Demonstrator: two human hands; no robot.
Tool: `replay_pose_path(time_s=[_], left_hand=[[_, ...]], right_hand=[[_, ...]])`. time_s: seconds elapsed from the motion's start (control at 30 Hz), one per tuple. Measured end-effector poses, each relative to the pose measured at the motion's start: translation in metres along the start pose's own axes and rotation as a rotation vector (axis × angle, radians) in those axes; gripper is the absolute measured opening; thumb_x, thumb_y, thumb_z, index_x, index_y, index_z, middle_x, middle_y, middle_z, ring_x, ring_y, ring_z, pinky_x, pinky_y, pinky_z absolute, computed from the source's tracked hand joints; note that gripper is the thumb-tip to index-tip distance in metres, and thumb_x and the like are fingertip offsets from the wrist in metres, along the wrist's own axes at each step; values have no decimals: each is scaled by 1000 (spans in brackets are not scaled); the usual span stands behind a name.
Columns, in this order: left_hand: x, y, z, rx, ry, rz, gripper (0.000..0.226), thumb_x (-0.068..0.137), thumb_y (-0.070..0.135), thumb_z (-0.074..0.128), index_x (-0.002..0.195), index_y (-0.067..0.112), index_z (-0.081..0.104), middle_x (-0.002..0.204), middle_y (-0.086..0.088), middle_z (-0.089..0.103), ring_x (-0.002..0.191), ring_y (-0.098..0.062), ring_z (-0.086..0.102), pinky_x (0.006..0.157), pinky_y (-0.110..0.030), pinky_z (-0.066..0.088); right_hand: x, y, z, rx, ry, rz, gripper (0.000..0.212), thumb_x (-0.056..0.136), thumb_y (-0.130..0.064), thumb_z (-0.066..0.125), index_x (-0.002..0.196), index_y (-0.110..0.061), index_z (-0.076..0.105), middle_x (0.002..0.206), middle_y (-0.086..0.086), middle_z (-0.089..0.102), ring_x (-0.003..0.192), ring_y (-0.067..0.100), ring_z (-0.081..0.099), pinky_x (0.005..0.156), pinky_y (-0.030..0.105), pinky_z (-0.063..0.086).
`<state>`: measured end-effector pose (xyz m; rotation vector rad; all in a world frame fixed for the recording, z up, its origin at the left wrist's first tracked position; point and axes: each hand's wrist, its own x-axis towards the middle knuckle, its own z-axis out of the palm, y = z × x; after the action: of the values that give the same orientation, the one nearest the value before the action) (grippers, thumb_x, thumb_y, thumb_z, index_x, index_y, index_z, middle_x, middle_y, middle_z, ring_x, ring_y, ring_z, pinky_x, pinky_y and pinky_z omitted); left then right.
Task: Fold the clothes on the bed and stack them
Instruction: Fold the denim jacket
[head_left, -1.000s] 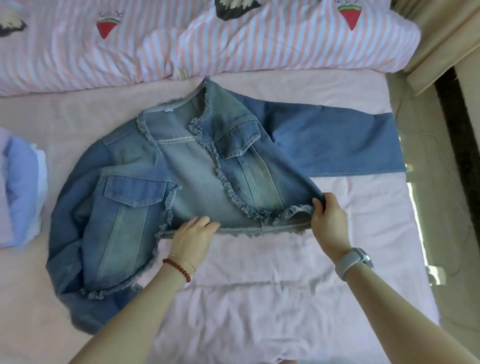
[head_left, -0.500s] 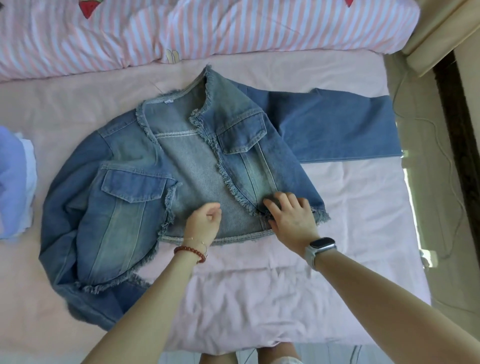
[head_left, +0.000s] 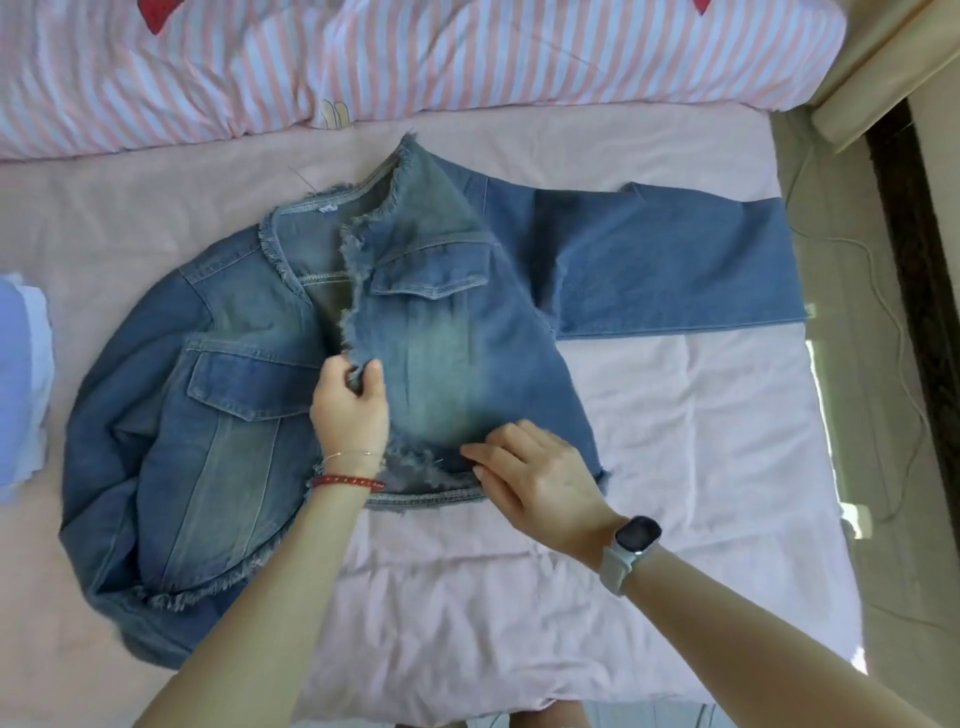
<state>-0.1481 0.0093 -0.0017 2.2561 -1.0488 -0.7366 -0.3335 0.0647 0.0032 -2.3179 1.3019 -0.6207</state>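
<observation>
Blue and white folded clothes (head_left: 21, 384) sit stacked at the far left edge of the frame, only partly in view, well apart from the main action. Next over is the denim jacket (head_left: 441, 364), spread front-up across the middle of the pink bed sheet (head_left: 675, 467). Its left sleeve curls down along the lower left, with the frayed hem bunched near the bottom. The left front panel lies flat with its flap pocket showing.

Moving toward centre, the left hand (head_left: 350, 405) has its thumb and fingers curled in, pinching the frayed front edge of the jacket's right panel just about where the two panels meet. There's a red bead bracelet (head_left: 348, 482) plus a thin chain on that wrist.

Just right of that, the right hand (head_left: 535, 478) lies on the bottom hem of the same panel, fingers mostly straight and pointing left, pressing the denim down against the sheet rather than grabbing it. A watch (head_left: 636, 535) with a pale strap is on that wrist.

Further right, the jacket's other sleeve stretches out flat toward the right edge of the bed. Across the top of the frame runs a pink-and-white striped duvet (head_left: 467, 57), and a thin white cable (head_left: 883, 291) trails down the floor at far right.
</observation>
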Motion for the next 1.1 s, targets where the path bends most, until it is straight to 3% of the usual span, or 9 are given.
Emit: replay_pose_path(time_s=[0.1, 0.23, 0.47, 0.57, 0.7, 0.77, 0.87, 0.97, 1.1], left_hand=[[24, -27, -4, 54, -152, -187, 28, 92, 10, 51, 118, 0, 50, 110, -21, 62, 102, -36, 60, 91, -39, 46], [54, -16, 17, -72, -231, -292, 46, 92, 19, 54, 132, 6, 38, 114, -13, 60, 102, -31, 62, 97, -39, 45], [44, -3, 17, 448, -121, 55, 35, 88, 11, 52, 122, 8, 48, 119, -17, 54, 112, -36, 48, 80, -44, 42], [30, -30, -9, 579, -70, 239, 43, 80, 22, 65, 120, 13, 53, 120, -15, 52, 112, -35, 43, 86, -46, 35], [9, -79, -44, 793, -183, 227, 69, 72, 40, 73, 132, 18, 45, 138, -12, 40, 124, -34, 35, 92, -52, 34], [9, -95, -55, 828, -250, 225, 62, 78, 37, 69, 132, 18, 45, 138, -12, 41, 124, -32, 37, 89, -49, 40], [29, -95, -70, 570, -186, 300, 23, 87, 17, 61, 106, 4, 64, 106, -17, 60, 98, -36, 54, 69, -44, 46], [51, -88, -94, 250, -142, 258, 16, 90, 11, 57, 93, -2, 65, 84, -18, 63, 76, -27, 56, 67, -34, 42], [73, -62, -143, -230, 228, 184, 15, 92, 11, 51, 78, 16, 54, 74, -6, 53, 71, -9, 49, 65, -18, 35]], right_hand=[[1, 6, 8, -101, -6, 78, 29, 83, -13, 49, 99, -8, 71, 94, 10, 66, 88, 30, 64, 83, 40, 45], [12, 15, 17, -209, -30, 218, 42, 84, -18, 41, 118, -8, 62, 127, 18, 56, 121, 36, 51, 104, 57, 28], [9, 37, 36, -382, -472, 354, 57, 92, -36, 47, 145, -20, 31, 152, 15, 22, 140, 38, 17, 112, 56, 11], [11, 35, 37, -431, -444, 355, 61, 79, -32, 66, 135, -15, 48, 143, 20, 39, 132, 42, 35, 105, 61, 25], [17, 8, 49, -331, -219, 318, 46, 66, -9, 73, 110, -2, 65, 124, 23, 57, 118, 43, 51, 99, 63, 31], [18, -15, 59, -175, -144, 260, 38, 65, 1, 71, 102, 0, 67, 112, 20, 63, 107, 40, 59, 95, 58, 42], [27, -52, 74, 67, -192, 341, 29, 75, 4, 62, 104, 0, 66, 100, 16, 65, 90, 36, 62, 76, 43, 53], [48, -77, 89, 309, -233, 602, 30, 93, -8, 45, 120, -6, 58, 111, 13, 62, 103, 30, 55, 86, 38, 45], [89, -104, 99, 512, -51, 713, 30, 95, -12, 43, 122, -7, 56, 116, 9, 63, 106, 22, 58, 90, 30, 44]])
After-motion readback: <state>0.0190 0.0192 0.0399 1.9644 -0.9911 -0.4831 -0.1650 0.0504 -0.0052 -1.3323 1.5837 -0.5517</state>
